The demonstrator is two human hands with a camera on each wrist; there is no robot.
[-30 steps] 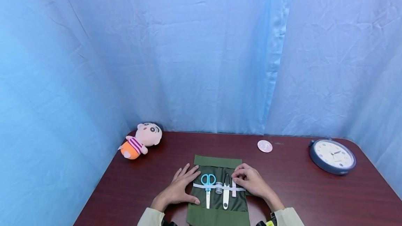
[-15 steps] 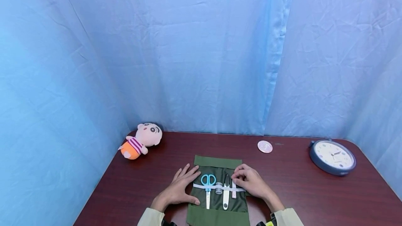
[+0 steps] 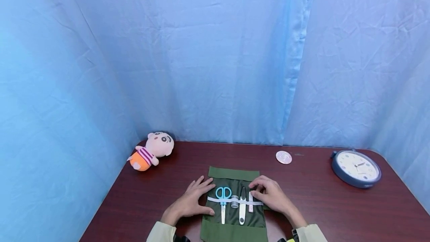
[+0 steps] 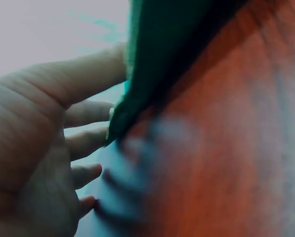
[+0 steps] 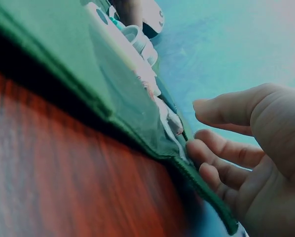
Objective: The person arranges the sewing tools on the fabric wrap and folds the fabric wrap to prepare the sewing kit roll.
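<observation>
A green fabric roll [image 3: 236,232] lies unfolded on the table, with a white elastic band [image 3: 214,199] across its middle. Under the band sit scissors [image 3: 223,193] with light blue handles, a grey thread spool [image 3: 234,201], a slim white tool [image 3: 242,212] with a black looped end, and a narrow pinkish-white stick [image 3: 251,206]. My left hand [image 3: 190,202] rests along the roll's left edge, fingers spread, thumb on the cloth. At the stick's upper end is my right hand [image 3: 270,195], fingers loosely bent. In the right wrist view its thumb [image 5: 221,109] stands apart from the fingers, nothing between them.
On the dark red-brown table [image 3: 319,197], a plush doll [image 3: 147,152] lies at the back left. A round pale disc [image 3: 283,157] is near the back edge and a blue-rimmed clock [image 3: 357,167] at the right. Blue curtains [image 3: 215,59] hang behind.
The thumb and forefinger of my right hand have parted slightly at the stick's upper end. My left hand has stayed on the roll's edge, and the things under the band keep their places.
</observation>
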